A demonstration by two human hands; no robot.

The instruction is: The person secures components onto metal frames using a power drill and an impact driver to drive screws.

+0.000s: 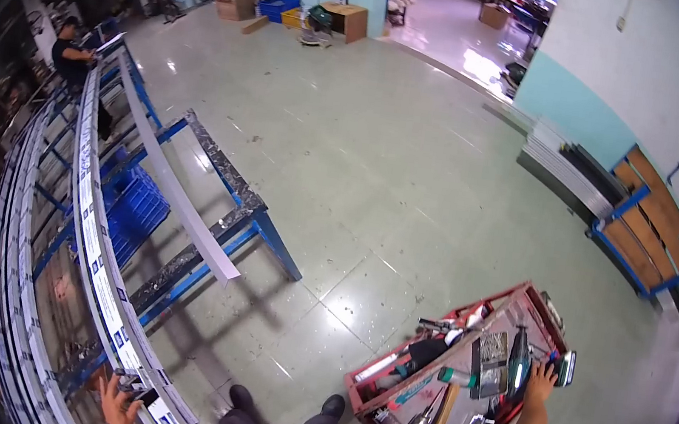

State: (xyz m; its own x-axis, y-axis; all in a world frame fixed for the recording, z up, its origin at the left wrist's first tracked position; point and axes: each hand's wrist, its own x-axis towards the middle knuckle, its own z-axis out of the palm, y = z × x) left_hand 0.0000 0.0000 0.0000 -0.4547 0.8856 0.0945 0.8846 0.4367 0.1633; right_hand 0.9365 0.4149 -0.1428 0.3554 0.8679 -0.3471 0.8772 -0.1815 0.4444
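Note:
My left hand (116, 407) is at the lower left, beside the near ends of long, film-wrapped metal profiles (104, 275). Its fingers curve about a small dark and silvery item (130, 382) that I cannot make out. My right hand (541, 383) reaches over the right side of a red tool cart (367, 392), fingers spread. Close to it lie a dark green power tool (519, 360) and a dark, shiny-faced object (566, 368). Also in the cart are a compartment box of small parts (492, 361), a hammer (444, 410) and a green-capped container (456, 377).
Blue-legged racks (267, 241) carry the profiles; one pale bar (185, 209) juts toward me. A co-worker (72, 57) stands at their far end. A blue crate (134, 211) sits beneath. By the right wall are a trolley (644, 244) and stacked panels (563, 173).

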